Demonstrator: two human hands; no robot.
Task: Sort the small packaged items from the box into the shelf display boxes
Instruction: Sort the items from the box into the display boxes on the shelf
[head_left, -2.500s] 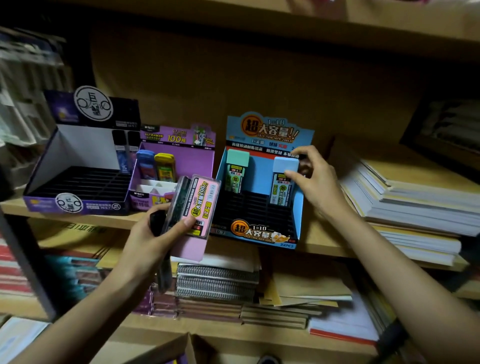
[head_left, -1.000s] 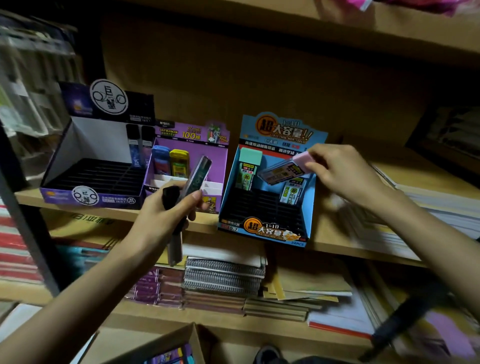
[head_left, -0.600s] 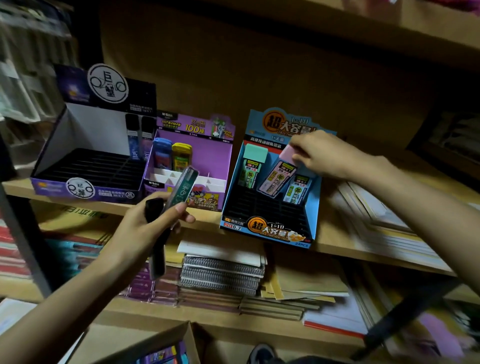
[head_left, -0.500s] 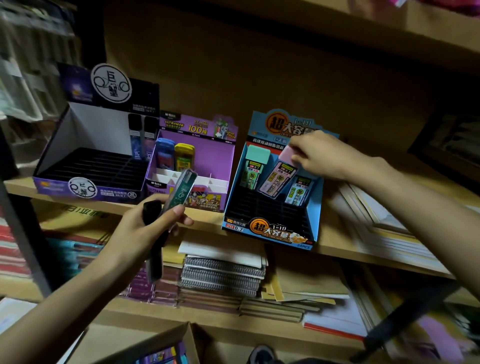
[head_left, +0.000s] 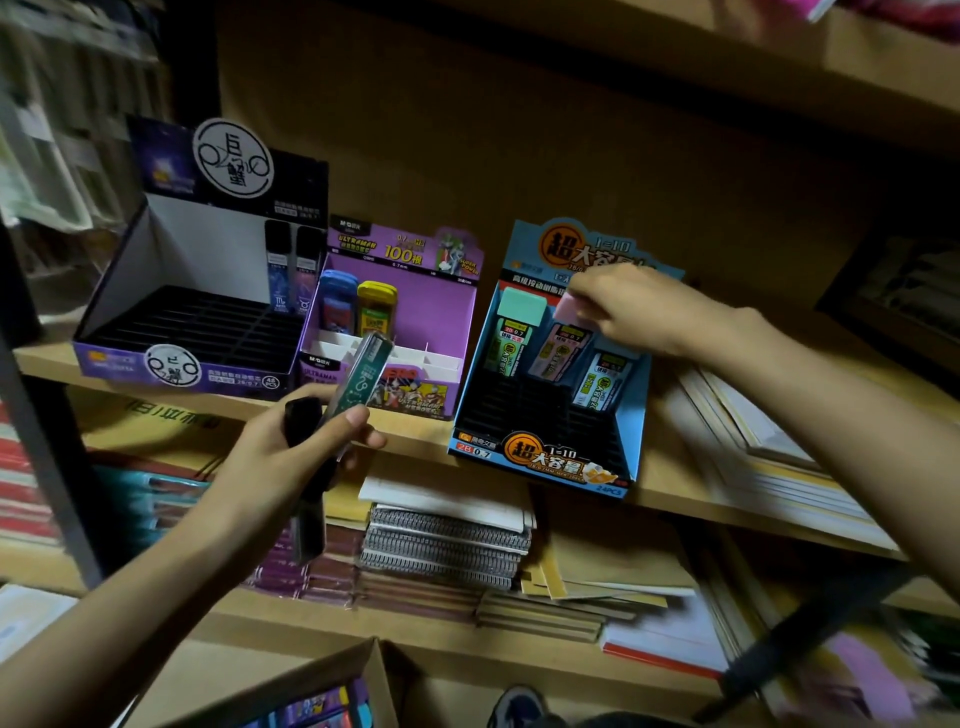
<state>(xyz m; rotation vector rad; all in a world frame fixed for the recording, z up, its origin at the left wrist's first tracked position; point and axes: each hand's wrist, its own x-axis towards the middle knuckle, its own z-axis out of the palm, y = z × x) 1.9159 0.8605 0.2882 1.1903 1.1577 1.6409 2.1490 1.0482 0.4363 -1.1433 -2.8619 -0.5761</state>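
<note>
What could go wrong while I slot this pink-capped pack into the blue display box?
The pink-capped pack leans between the green-capped pack and the pale-blue pack, so a push from the right hand may jam it or tip a neighbour. The left hand holds a teal pack and a black pack together; one might slip.

right hand pinching pink pack, left hand holding green pack

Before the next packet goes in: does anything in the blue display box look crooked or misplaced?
Nothing stands out: in the blue cardboard display box, the mint-capped packet, the pink-capped packet and the pale-blue packet lean alike. The right hand pinches the pink cap, so that one may not be seated.
</note>
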